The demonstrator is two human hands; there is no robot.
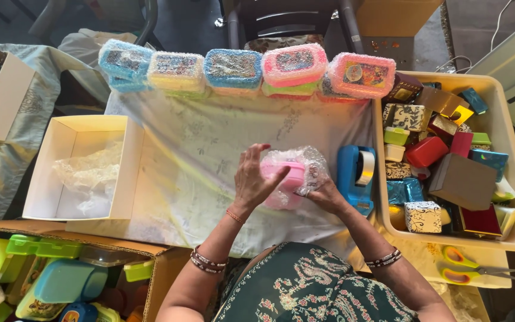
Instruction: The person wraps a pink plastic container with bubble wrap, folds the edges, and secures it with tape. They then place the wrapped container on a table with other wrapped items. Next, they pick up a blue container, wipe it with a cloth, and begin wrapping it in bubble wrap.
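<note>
The cloth-covered table (210,149) is shown with a beige bin (511,238) at its right edge, an open white box (61,143) at its left edge, and five wrapped boxes (233,68) along the far edge. At centre, one pink lunchbox (281,176) (long axis left to right) is clasped between the left hand (251,179) and the right hand (323,194), fingers curled on its bubble wrap (305,161), both equally near.
</note>
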